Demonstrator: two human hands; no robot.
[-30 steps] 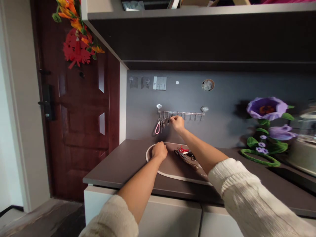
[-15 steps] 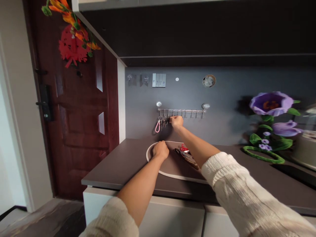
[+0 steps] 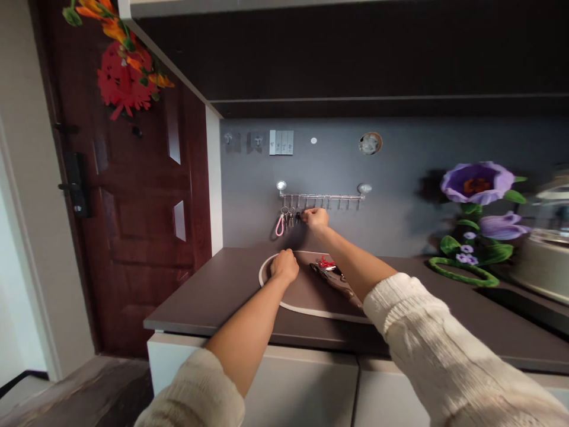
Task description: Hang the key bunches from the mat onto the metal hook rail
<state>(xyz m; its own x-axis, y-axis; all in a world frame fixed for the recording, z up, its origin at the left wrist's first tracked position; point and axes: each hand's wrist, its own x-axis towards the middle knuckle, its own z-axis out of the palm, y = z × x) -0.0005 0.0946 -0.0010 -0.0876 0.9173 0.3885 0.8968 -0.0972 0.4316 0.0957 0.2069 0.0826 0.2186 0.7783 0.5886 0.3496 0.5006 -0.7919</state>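
Note:
A clear hook rail is fixed to the grey back wall. Near its left end hang several keys, one bunch with a pink loop strap. My right hand is pinched just below the rail's hooks. At its fingertips is a small dark key, partly hidden by the fingers. Lower down, my left hand is a closed fist over the left part of a brown mat with a pale rim; its fingertips are hidden. Between my forearms, a leaf-shaped tray bears a red knotted cord and dark small items.
A purple fabric flower and a cream appliance with a clear top stand on the right of the counter. Overhead is a dark cabinet. A dark red door is at left.
The view has shifted a little. My right hand stays at the rail, and the dark key at its fingertips has changed its tilt. My left fist keeps its place over the mat.

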